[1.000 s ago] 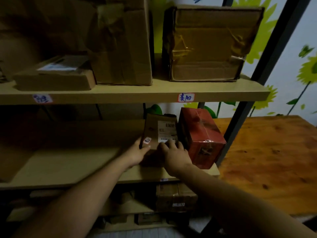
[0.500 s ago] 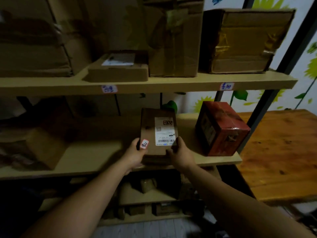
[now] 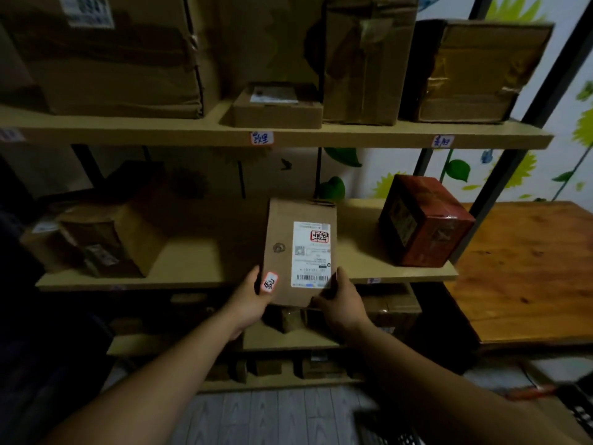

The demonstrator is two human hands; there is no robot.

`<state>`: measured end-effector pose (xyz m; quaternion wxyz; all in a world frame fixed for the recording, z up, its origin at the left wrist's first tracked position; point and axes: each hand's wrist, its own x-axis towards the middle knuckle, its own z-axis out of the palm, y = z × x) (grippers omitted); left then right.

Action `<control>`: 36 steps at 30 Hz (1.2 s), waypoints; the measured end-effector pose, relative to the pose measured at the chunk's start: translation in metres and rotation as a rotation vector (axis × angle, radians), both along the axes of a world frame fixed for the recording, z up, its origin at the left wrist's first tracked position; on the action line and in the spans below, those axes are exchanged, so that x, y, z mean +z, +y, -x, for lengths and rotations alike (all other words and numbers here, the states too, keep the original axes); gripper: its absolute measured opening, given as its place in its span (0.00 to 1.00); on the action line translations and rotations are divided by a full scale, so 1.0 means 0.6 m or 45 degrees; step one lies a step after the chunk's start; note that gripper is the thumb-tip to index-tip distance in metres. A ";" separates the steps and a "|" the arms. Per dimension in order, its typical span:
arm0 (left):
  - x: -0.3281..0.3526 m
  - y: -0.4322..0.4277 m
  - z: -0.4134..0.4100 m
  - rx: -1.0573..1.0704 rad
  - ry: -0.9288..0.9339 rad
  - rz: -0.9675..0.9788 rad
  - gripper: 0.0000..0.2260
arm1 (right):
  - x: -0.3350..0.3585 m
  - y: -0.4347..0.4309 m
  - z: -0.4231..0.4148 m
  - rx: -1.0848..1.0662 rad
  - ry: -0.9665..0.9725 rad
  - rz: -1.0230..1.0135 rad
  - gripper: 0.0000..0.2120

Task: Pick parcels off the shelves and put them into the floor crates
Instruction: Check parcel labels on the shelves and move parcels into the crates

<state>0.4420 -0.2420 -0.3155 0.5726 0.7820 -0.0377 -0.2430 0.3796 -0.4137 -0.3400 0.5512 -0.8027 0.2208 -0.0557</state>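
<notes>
Parcel [image 3: 282, 226], flat brown cardboard, is held between both hands at its near end, its long side running away from them. Left hand [image 3: 248, 298] grips the near left corner, thumb up along the edge, just beside a small red-edged sticker [image 3: 270, 282]. Right hand [image 3: 340, 303] grips the near right corner, thumb by the lower corner of the white shipping label [image 3: 310, 254]. Fingers of both hands curl underneath, out of sight. Far end of the parcel lies over the middle shelf [image 3: 199, 277]; near end juts past the shelf's front edge, towards the person. Cannot tell whether the underside touches the board.

Beyond and to the right of the right hand, well apart from the parcel, a red box [image 3: 423, 220] stands on the same shelf, turned corner-on. Far to the left of the left hand sits a dim brown carton [image 3: 96, 236].

Above the hands, the upper shelf [image 3: 353, 136] carries, left to right, a large carton [image 3: 106, 56], a small flat box [image 3: 277, 109], a tall carton [image 3: 365, 59] and a taped carton [image 3: 471, 72]. A handwritten tag [image 3: 262, 138] is stuck on its front edge.

Below the hands, lower shelves hold small boxes [image 3: 391, 309] in shadow. Right of the right arm is a wooden table [image 3: 519, 271]. Under the right forearm, on grey plank floor [image 3: 272, 415], shows the edge of a dark slatted crate [image 3: 385, 428], contents hidden.
</notes>
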 end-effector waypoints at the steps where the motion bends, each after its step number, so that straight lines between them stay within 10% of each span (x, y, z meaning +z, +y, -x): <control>1: 0.004 0.000 0.003 0.034 -0.016 0.035 0.35 | 0.008 -0.003 0.005 0.020 -0.028 -0.054 0.23; 10: 0.044 -0.029 0.024 0.235 -0.039 0.382 0.35 | 0.076 -0.050 0.050 0.181 -0.185 -0.263 0.36; 16: 0.059 -0.051 0.046 0.204 -0.038 0.411 0.32 | 0.108 -0.080 0.040 -0.028 -0.192 -0.469 0.10; 21: 0.076 -0.047 0.050 0.216 -0.060 0.414 0.29 | 0.112 -0.087 0.034 0.004 -0.151 -0.591 0.32; 36: 0.111 0.008 0.033 0.052 -0.156 0.282 0.23 | 0.133 -0.107 0.006 -0.201 -0.272 -0.303 0.40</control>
